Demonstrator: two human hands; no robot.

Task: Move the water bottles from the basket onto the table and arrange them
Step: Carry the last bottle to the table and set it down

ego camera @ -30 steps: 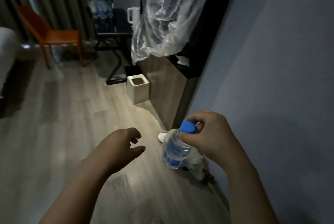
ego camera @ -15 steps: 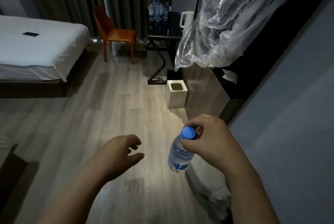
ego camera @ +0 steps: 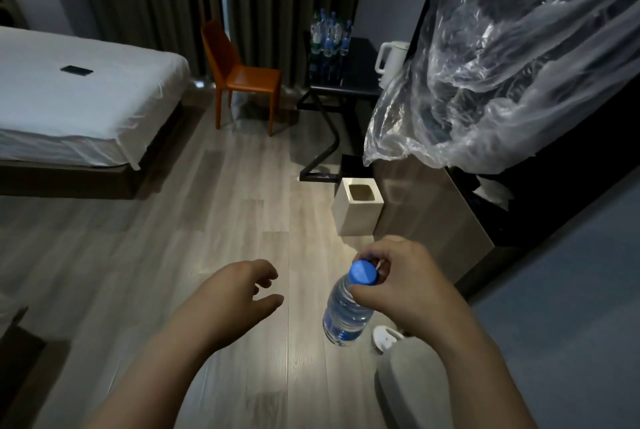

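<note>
My right hand [ego camera: 398,286] grips a clear water bottle [ego camera: 344,312] by its neck, just under the blue cap, and the bottle hangs tilted above the wooden floor. My left hand [ego camera: 239,297] floats to the left of it with curled fingers, holding nothing. Far across the room a black table [ego camera: 360,82] carries several water bottles [ego camera: 329,34] standing in a cluster at its back left corner. No basket is in view.
A white kettle [ego camera: 389,61] stands on the table's right side. An orange chair [ego camera: 239,75] is left of the table, a white bed [ego camera: 79,96] further left. A white bin [ego camera: 358,210] sits beside a plastic-draped cabinet [ego camera: 502,58] on the right. A wall runs along the right.
The view has swung left and up, so the bed, chair and table now show more fully. The bottle stays in my right hand; both hands keep their pose.
</note>
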